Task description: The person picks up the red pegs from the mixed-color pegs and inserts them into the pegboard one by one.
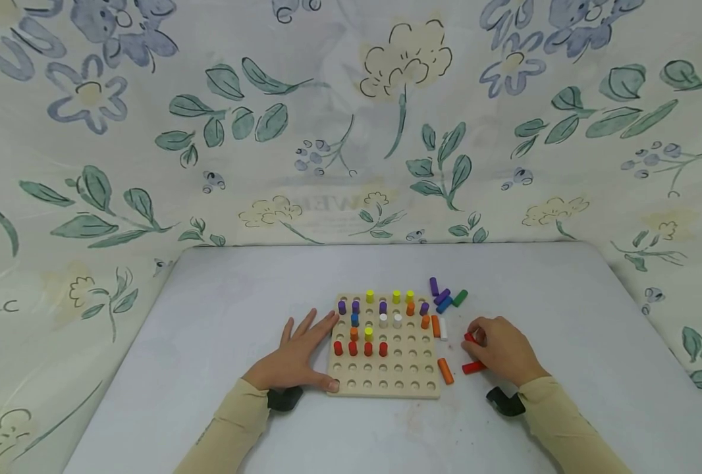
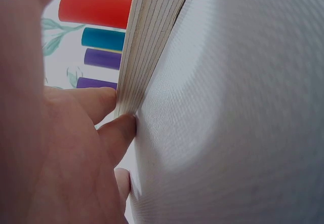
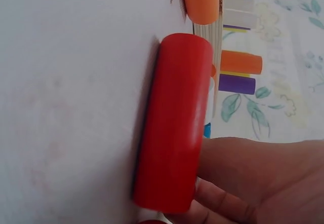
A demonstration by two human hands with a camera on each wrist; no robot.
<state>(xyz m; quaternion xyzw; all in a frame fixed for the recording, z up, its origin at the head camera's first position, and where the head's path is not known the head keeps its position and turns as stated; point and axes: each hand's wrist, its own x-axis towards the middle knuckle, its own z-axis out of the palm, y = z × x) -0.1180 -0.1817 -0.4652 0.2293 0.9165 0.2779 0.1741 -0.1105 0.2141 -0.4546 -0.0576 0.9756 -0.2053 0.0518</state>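
Pinching a red peg in the right hand, right of the pegboard, another red peg lying near it, left hand spreading fingers wide, touching the pegboard's left edge

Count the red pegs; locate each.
6: four red pegs stand in one row of the board, one red peg lies on the table, the right hand holds another red peg. More may be hidden there.

Left grip splayed, right grip pinching, forearms angled inward
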